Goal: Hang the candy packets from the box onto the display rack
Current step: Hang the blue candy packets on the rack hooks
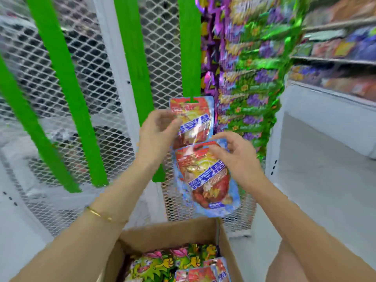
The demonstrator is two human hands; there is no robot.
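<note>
Left hand (158, 129) curls its fingers round the edge of the upper packet (195, 117) hanging on the green strip (189, 58), right hand (238, 159) pinches the lower packet (207, 186) by its top, just above the open box (168, 231).

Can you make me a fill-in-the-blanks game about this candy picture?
1. The upper packet hangs on a strip coloured ____.
2. The right hand pinches the lower packet near its ____ edge.
3. The bracelet is on the ____ wrist.
4. The box holding more packets is made of ____.

Missing words: green, top, left, cardboard.
</note>
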